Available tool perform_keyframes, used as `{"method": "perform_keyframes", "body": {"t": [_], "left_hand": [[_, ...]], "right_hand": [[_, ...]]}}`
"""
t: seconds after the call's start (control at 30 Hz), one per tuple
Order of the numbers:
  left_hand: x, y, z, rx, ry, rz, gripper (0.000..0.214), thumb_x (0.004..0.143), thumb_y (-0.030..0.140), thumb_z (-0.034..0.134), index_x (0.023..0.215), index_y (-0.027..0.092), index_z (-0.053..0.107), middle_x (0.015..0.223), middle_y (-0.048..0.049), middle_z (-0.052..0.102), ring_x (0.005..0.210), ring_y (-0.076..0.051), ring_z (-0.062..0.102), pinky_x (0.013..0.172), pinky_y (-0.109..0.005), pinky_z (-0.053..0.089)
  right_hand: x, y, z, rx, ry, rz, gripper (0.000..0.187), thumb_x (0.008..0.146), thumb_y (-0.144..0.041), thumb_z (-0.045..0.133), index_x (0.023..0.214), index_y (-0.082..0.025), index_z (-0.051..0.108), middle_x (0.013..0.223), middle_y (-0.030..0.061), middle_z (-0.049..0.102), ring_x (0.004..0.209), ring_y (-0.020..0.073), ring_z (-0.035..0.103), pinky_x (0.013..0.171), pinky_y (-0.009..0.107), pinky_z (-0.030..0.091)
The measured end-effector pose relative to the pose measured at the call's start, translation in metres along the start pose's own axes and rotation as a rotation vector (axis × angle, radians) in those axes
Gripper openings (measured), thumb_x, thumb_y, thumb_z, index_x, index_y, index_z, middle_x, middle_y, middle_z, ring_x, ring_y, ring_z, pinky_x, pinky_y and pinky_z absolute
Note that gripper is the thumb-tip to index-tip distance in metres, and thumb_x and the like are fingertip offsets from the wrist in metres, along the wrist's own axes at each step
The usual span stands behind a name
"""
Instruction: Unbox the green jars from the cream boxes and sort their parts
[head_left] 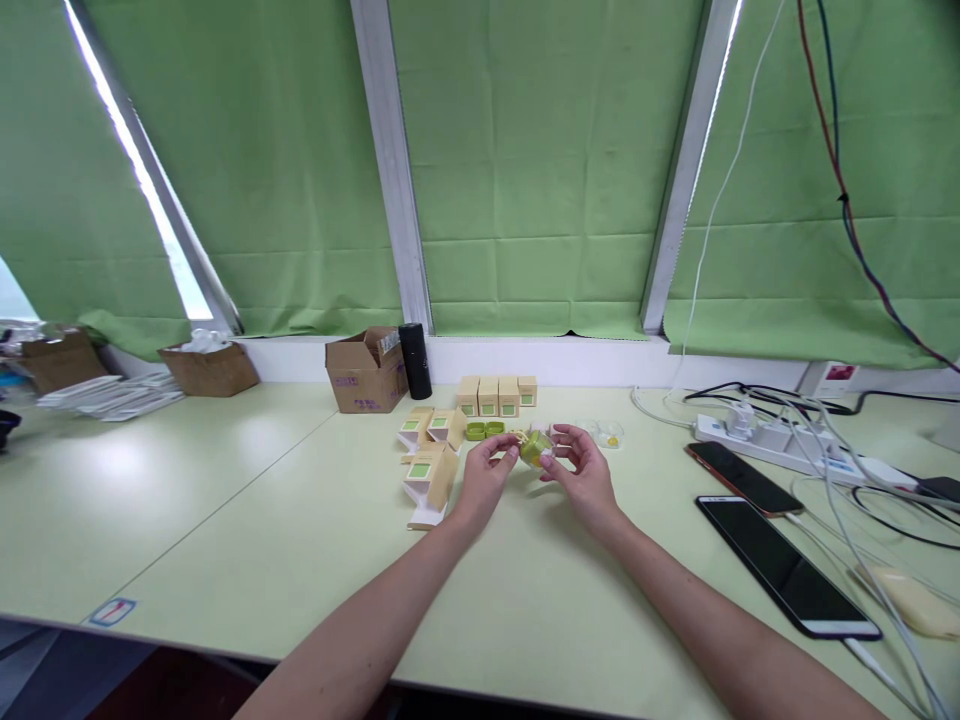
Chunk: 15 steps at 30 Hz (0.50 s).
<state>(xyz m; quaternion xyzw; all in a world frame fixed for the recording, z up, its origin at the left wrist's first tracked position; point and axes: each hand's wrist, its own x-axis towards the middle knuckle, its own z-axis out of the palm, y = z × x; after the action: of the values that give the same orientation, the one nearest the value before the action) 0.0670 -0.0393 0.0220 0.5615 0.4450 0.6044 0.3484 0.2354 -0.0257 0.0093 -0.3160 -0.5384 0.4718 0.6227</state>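
A small green and clear jar (535, 448) is held just above the pale green table (247, 500) between both hands. My left hand (486, 480) pinches its left side, and my right hand (583, 472) grips its right side with curled fingers. A thin tan string or tag (517, 438) hangs at the jar's left. Behind the hands stand several small tan boxes with green labels (496, 395), two small green lids (484, 430) and some opened tan boxes (431, 472) lying to the left.
A brown cardboard box (366, 374) and a black cylinder (415, 361) stand at the back. Two dark phones (780, 570) lie at the right beside a white power strip (780, 448) and tangled cables. Another open carton (210, 368) sits far left. Green blinds cover the windows.
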Motion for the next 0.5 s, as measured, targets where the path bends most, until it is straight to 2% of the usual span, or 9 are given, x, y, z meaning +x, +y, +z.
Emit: {"method": "perform_keyframes", "body": {"t": [0.2, 0.33, 0.5], "left_hand": [[0.0040, -0.0025, -0.0016, -0.038, 0.017, 0.015, 0.029, 0.079, 0.037, 0.077, 0.097, 0.015, 0.074, 0.105, -0.0127, 0.076, 0.097, -0.025, 0.071, 0.083, -0.036, 0.057], [0.0036, -0.0013, -0.0015, -0.029, 0.029, 0.018, 0.024, 0.079, 0.035, 0.076, 0.091, 0.015, 0.074, 0.100, -0.0112, 0.077, 0.093, -0.024, 0.072, 0.084, -0.037, 0.058], [0.0025, -0.0014, 0.0006, -0.043, 0.047, 0.074, 0.019, 0.082, 0.035, 0.073, 0.089, 0.017, 0.071, 0.107, -0.0129, 0.076, 0.104, -0.027, 0.071, 0.086, -0.038, 0.057]], "right_hand": [[-0.0058, -0.0038, 0.0043, -0.151, -0.010, -0.096, 0.063, 0.074, -0.039, 0.084, 0.128, -0.028, 0.055, 0.117, 0.0083, 0.062, 0.105, 0.0243, 0.060, 0.066, 0.030, 0.061], [-0.0083, -0.0046, 0.0042, -0.220, -0.032, -0.138, 0.061, 0.077, -0.036, 0.080, 0.131, -0.029, 0.052, 0.123, 0.0088, 0.062, 0.112, 0.0253, 0.060, 0.075, 0.033, 0.061], [-0.0100, -0.0015, 0.0038, -0.278, -0.073, -0.185, 0.057, 0.082, -0.034, 0.075, 0.133, -0.030, 0.050, 0.122, 0.0078, 0.061, 0.114, 0.0248, 0.059, 0.081, 0.037, 0.061]]}}
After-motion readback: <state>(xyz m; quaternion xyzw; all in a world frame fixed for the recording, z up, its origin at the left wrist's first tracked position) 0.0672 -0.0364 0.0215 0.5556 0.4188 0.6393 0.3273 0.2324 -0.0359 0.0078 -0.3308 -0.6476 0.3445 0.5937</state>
